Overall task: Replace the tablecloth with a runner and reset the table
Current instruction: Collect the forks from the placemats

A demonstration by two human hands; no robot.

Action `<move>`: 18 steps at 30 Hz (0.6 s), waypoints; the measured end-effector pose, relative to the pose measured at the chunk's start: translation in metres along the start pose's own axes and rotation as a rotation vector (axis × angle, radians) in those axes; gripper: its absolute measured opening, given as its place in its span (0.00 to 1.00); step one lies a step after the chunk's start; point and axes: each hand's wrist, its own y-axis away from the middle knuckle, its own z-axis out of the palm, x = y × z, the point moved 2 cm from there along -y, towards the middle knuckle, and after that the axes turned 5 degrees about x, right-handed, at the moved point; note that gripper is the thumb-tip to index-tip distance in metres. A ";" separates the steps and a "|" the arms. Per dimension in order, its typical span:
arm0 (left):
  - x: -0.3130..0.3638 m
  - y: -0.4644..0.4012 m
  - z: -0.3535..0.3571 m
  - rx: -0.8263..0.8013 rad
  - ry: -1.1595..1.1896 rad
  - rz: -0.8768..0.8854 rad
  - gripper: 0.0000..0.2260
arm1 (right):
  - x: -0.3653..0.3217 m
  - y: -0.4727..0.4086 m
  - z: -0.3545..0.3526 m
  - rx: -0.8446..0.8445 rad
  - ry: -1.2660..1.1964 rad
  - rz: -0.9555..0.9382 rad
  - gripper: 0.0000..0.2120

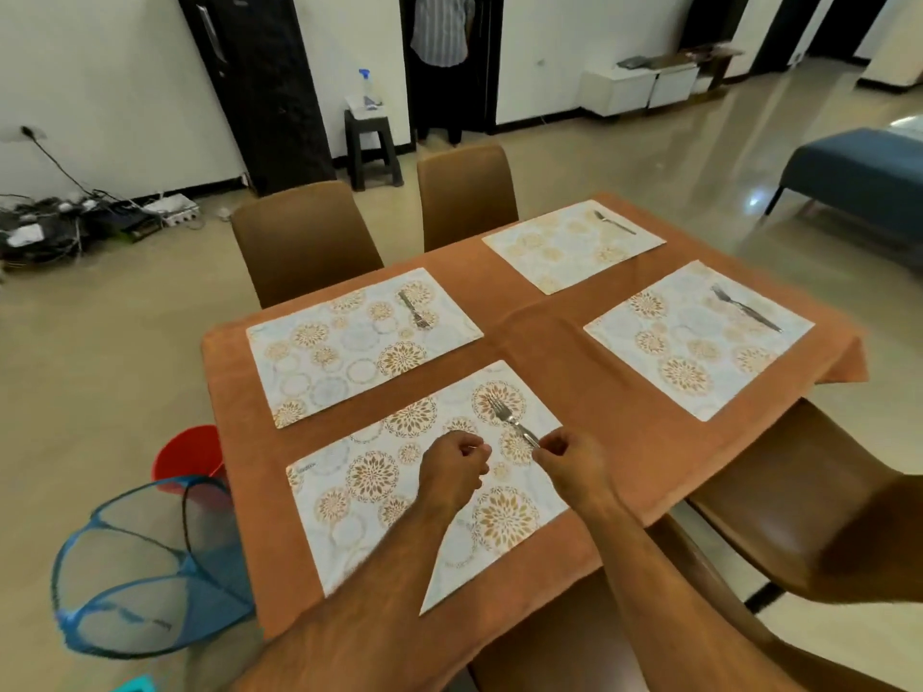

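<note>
Right hand (569, 467) pinches fork (509, 417), tines pointing away-left.

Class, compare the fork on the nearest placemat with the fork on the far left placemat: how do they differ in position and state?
The nearest fork is pinched at its handle by the right hand; the far left fork lies untouched. The nearest fork's tines point away from the person, while the far left fork's tines point toward the person. Both are metal forks lying near the right end of a patterned placemat on the orange tablecloth.
</note>
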 end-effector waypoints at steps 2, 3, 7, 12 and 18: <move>-0.006 -0.017 0.010 -0.020 -0.008 -0.042 0.08 | 0.002 -0.017 0.005 -0.003 0.030 0.009 0.02; -0.009 -0.022 0.014 -0.027 -0.009 -0.059 0.08 | 0.003 -0.024 0.006 -0.005 0.042 0.011 0.02; -0.014 -0.046 0.039 -0.038 -0.006 -0.116 0.09 | 0.013 -0.060 0.011 -0.027 0.088 0.028 0.04; -0.023 -0.076 0.074 -0.013 -0.010 -0.170 0.08 | 0.023 -0.099 0.024 -0.075 0.213 0.020 0.08; -0.029 -0.102 0.093 0.020 -0.006 -0.230 0.03 | 0.030 -0.124 0.044 -0.099 0.276 0.015 0.08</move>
